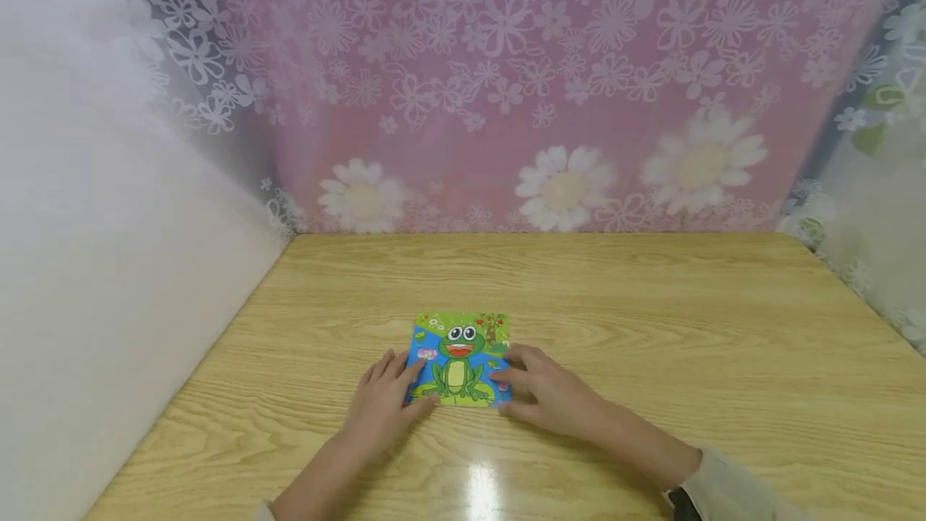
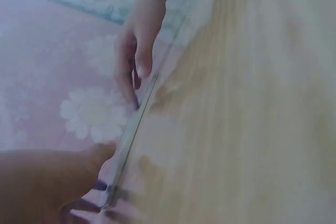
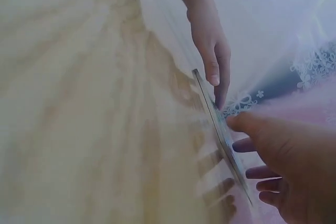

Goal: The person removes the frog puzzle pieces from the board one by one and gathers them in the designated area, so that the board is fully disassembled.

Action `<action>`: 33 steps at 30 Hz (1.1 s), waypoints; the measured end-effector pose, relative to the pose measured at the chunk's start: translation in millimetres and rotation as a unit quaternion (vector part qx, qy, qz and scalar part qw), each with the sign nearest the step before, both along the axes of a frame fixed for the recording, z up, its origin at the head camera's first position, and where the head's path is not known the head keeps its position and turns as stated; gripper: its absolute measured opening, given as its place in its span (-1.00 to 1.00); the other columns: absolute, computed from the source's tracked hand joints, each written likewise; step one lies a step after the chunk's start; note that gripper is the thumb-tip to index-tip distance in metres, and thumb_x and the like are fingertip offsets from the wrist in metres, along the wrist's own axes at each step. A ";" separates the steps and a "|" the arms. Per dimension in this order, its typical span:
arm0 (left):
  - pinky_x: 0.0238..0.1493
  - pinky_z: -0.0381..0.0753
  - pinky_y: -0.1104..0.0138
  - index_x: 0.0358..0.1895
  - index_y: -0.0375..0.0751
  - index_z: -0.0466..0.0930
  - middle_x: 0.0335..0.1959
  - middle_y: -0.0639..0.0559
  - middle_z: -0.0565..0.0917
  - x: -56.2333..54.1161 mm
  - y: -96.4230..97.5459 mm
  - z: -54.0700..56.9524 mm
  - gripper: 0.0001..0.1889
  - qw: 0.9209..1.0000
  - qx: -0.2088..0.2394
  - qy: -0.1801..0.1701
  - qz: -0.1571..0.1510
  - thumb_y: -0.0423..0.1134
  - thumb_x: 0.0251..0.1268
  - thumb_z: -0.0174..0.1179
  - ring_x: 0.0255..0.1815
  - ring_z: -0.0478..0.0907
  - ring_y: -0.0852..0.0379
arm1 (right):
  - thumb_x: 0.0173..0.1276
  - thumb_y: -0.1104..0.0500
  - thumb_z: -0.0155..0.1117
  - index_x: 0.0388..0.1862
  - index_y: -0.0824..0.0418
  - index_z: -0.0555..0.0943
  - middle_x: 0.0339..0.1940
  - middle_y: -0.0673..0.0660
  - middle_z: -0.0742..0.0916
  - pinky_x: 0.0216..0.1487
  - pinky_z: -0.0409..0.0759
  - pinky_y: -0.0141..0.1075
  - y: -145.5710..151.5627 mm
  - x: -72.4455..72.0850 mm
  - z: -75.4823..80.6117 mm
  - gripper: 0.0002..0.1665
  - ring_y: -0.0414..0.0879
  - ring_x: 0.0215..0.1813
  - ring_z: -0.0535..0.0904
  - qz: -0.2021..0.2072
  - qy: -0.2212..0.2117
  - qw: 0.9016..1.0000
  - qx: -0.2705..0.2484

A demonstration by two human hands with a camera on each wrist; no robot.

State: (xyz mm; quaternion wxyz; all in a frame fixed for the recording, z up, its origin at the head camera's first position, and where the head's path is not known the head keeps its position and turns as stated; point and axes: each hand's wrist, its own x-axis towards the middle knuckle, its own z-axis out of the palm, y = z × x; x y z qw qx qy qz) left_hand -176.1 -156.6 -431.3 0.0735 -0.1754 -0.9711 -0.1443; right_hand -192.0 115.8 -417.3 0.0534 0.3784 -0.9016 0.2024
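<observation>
A thin, nearly square board printed with a green cartoon frog lies flat on the wooden table in the head view. My left hand rests at its left side, with fingertips on the left edge and the thumb at the lower left corner. On the opposite side, my right hand touches the right edge with its fingertips, fingers extended and spread. Both wrist views show the board edge-on, as a slim strip in the left one and a slim slab in the right, with a hand at each end.
The wood-grain table extends around the board on all sides. A pink flowered cloth hangs behind its far edge. A white wall-like surface borders the left, and a pale flowered cloth the right.
</observation>
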 end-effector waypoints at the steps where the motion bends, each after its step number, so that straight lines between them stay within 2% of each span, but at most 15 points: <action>1: 0.18 0.15 -0.14 0.27 -0.21 0.37 0.28 -0.25 0.30 -3.8 -2.7 1.0 -0.30 1.000 -0.002 0.000 -0.011 0.23 0.21 0.05 0.31 0.09 -0.30 | 0.24 -0.09 0.26 0.10 0.15 0.57 0.17 0.24 0.45 0.09 0.41 0.01 -1.4 -1.0 1.8 -0.48 0.15 0.23 0.31 0.001 -0.003 1.000 -0.006; 4: 0.19 0.13 -0.16 0.33 -0.23 0.27 0.33 -0.27 0.21 -17.7 -11.4 6.7 -0.26 0.999 -0.002 -0.017 -0.048 0.22 0.21 0.06 0.33 0.04 -0.32 | 0.23 -0.02 0.29 0.08 0.23 0.56 0.17 0.26 0.45 0.09 0.41 0.03 -8.7 -6.8 9.0 -0.49 0.17 0.23 0.29 0.006 -0.013 1.000 -0.024; 7: 0.23 0.03 -0.16 0.38 -0.23 0.15 0.39 -0.26 0.09 -34.8 -18.6 13.0 -0.19 0.996 0.007 -0.049 -0.076 0.23 0.20 0.06 0.36 -0.05 -0.30 | 0.24 0.01 0.29 0.11 0.24 0.54 0.18 0.26 0.45 0.08 0.41 0.04 -19.6 -16.5 17.6 -0.49 0.17 0.23 0.29 0.004 -0.025 0.999 -0.032; 10: 0.28 -0.08 -0.11 0.43 -0.19 0.04 0.42 -0.22 -0.01 -50.5 -22.7 18.1 -0.12 0.992 0.009 -0.086 -0.088 0.28 0.17 0.05 0.39 -0.14 -0.27 | 0.27 0.01 0.26 0.15 0.19 0.52 0.16 0.22 0.47 0.06 0.42 0.03 -32.8 -30.2 22.7 -0.49 0.13 0.21 0.32 0.000 -0.037 0.999 -0.029; 13: 0.30 -0.17 -0.09 0.44 -0.22 -0.02 0.43 -0.21 -0.04 -59.3 -23.4 22.7 -0.07 0.989 0.006 -0.115 -0.091 0.30 0.15 0.06 0.40 -0.20 -0.27 | 0.28 0.03 0.25 0.14 0.21 0.52 0.10 0.19 0.51 0.03 0.45 -0.02 -47.1 -45.6 22.2 -0.51 0.09 0.14 0.38 0.010 -0.042 0.998 -0.034; 17: 0.27 -0.24 -0.17 0.43 -0.30 -0.06 0.43 -0.25 -0.06 -60.6 -21.1 25.6 -0.03 0.986 0.004 -0.140 -0.094 0.27 0.14 0.10 0.39 -0.26 -0.31 | 0.27 0.07 0.26 0.11 0.24 0.52 0.07 0.18 0.54 0.05 0.44 -0.04 -64.5 -64.1 16.5 -0.54 0.09 0.12 0.39 0.008 -0.058 0.997 -0.043; 22: 0.25 -0.27 -0.20 0.43 -0.32 -0.09 0.43 -0.25 -0.07 -58.4 -18.2 22.7 -0.01 0.987 0.002 -0.139 -0.086 0.27 0.14 0.11 0.39 -0.29 -0.31 | 0.22 0.06 0.31 0.03 0.21 0.58 0.03 0.14 0.55 0.07 0.41 -0.08 -81.5 -80.1 9.2 -0.58 0.05 0.07 0.38 -0.038 -0.061 0.997 -0.041; 27: 0.26 -0.27 -0.19 0.44 -0.30 -0.08 0.44 -0.21 -0.06 -62.0 -19.4 16.3 0.00 0.988 0.000 -0.134 -0.079 0.28 0.12 0.12 0.40 -0.29 -0.28 | 0.19 -0.02 0.30 -0.09 0.10 0.63 -0.11 0.07 0.55 -0.07 0.45 -0.19 -95.7 -92.3 -3.2 -0.65 -0.04 -0.10 0.39 -0.084 -0.011 0.996 -0.029; 33: 0.27 -0.28 -0.18 0.44 -0.29 -0.07 0.44 -0.20 -0.06 -64.6 -23.0 15.0 -0.01 0.988 0.002 -0.137 -0.077 0.29 0.11 0.11 0.40 -0.28 -0.28 | 0.20 -0.04 0.29 -0.18 0.09 0.63 -0.18 0.07 0.56 -0.12 0.42 -0.20 -105.8 -94.9 -10.0 -0.71 -0.03 -0.15 0.39 -0.110 0.026 0.993 -0.041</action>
